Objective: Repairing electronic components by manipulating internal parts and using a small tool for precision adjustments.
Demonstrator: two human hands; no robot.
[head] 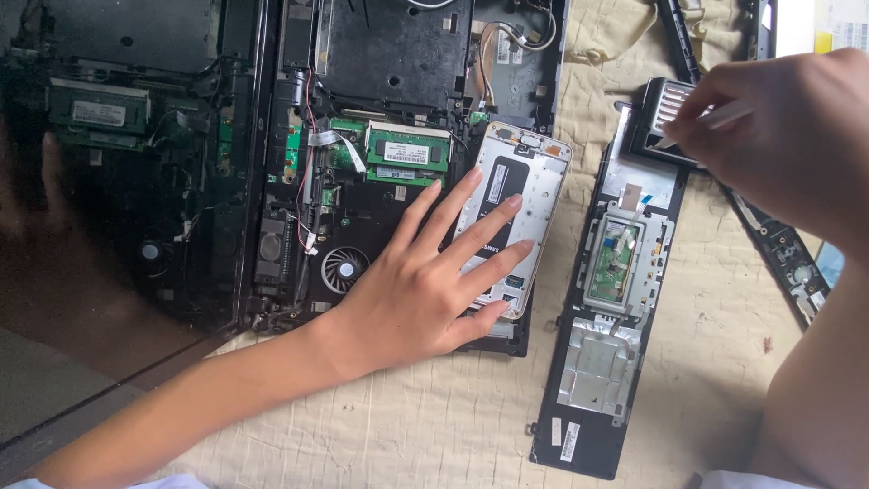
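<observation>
Plainly, the flat, open left hand [425,281] could slide the opened phone [513,213] off the stripped laptop base [380,136] onto the cloth, since it lies loose under the fingertips at that base's right edge, while the right hand [778,136] pinches a thin white tool [715,118] above a black part [665,113]

Palmrest panel [605,362], beige cloth [453,426]

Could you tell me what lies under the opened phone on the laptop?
The opened phone rests on the open laptop base, beside its green memory module. The left hand presses on it. What is directly beneath is hidden.
</observation>
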